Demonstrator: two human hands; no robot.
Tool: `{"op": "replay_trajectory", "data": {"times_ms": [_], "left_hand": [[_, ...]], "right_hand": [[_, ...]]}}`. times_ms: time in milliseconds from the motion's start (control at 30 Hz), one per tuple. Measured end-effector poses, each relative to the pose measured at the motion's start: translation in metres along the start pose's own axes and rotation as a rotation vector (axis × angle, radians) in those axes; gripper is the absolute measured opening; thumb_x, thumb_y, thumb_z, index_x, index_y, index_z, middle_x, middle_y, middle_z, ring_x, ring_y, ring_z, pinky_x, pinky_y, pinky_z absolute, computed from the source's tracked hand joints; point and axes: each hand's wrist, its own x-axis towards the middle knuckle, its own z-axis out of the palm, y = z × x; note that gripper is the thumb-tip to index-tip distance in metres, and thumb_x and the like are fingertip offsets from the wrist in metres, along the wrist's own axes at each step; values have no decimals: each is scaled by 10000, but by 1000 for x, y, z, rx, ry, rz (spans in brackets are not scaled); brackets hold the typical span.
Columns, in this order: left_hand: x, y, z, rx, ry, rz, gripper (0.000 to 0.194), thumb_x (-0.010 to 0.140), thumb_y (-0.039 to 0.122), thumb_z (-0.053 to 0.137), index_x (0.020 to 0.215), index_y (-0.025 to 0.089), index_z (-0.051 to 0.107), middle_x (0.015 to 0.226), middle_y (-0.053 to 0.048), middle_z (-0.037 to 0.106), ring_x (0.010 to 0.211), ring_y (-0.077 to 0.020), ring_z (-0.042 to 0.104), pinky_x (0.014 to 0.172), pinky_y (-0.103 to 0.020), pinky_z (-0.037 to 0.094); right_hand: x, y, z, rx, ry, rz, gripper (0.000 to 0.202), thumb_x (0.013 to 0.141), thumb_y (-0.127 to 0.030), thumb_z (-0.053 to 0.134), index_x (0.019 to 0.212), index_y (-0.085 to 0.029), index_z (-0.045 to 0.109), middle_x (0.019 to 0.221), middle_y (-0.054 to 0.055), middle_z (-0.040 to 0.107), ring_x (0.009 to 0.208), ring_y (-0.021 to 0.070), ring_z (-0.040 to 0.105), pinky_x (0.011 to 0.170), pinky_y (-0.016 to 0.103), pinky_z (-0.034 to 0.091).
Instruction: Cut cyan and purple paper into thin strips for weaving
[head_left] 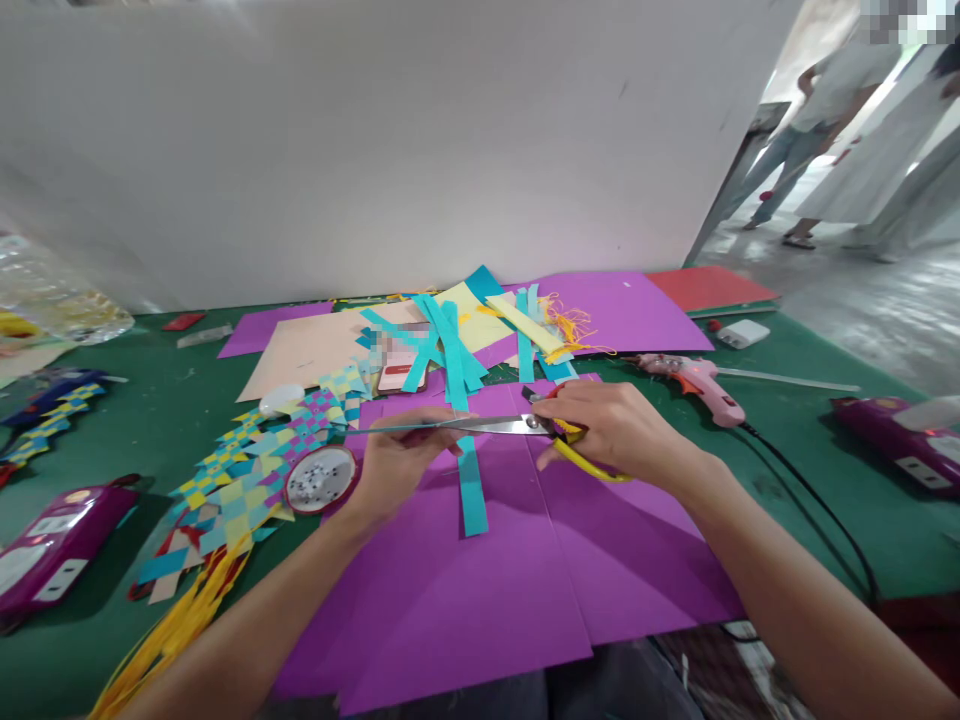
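Scissors (517,426) gripped in my right hand (611,432); my left hand (401,460) pinches a teal paper strip (471,480) above purple paper (487,580); round tin (322,480) holds googly eyes.

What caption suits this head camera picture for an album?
Right hand works yellow-handled scissors on a teal paper strip held by left hand over purple paper.
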Motion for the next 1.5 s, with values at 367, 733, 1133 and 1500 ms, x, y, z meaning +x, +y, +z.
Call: {"op": "replay_trajectory", "data": {"times_ms": [367, 733, 1133, 1500], "left_hand": [[0, -2, -3, -58, 12, 64, 32, 727, 161, 722, 716, 178, 697, 730, -7, 686, 548, -119, 621, 545, -255, 550], [-1, -7, -2, -63, -24, 17, 47, 734, 168, 715, 696, 161, 689, 727, -11, 689, 548, -116, 617, 556, -246, 543], [2, -8, -2, -125, -44, 74, 132, 748, 84, 682, 752, 202, 740, 783, -5, 720, 587, -108, 616, 568, -227, 543], [3, 2, -2, -51, -24, 22, 135, 713, 132, 735, 839, 180, 732, 863, -39, 732, 581, -115, 625, 531, -230, 531]], "right_hand": [[0, 0, -2, -26, -4, -15, 491, 733, -589, 638, 1004, -180, 658, 768, 50, 629, 758, 176, 569, 649, 266, 406], [3, -4, 2, -24, -10, -44, 485, 763, -624, 566, 933, -175, 636, 717, 27, 597, 706, 157, 557, 628, 258, 378], [3, -5, 7, -10, 10, -57, 516, 754, -642, 549, 887, -156, 663, 690, 35, 608, 671, 151, 581, 603, 245, 378], [-1, 3, 4, -40, 6, -13, 413, 808, -567, 567, 946, -193, 674, 759, 37, 651, 700, 154, 594, 605, 248, 379]]}}
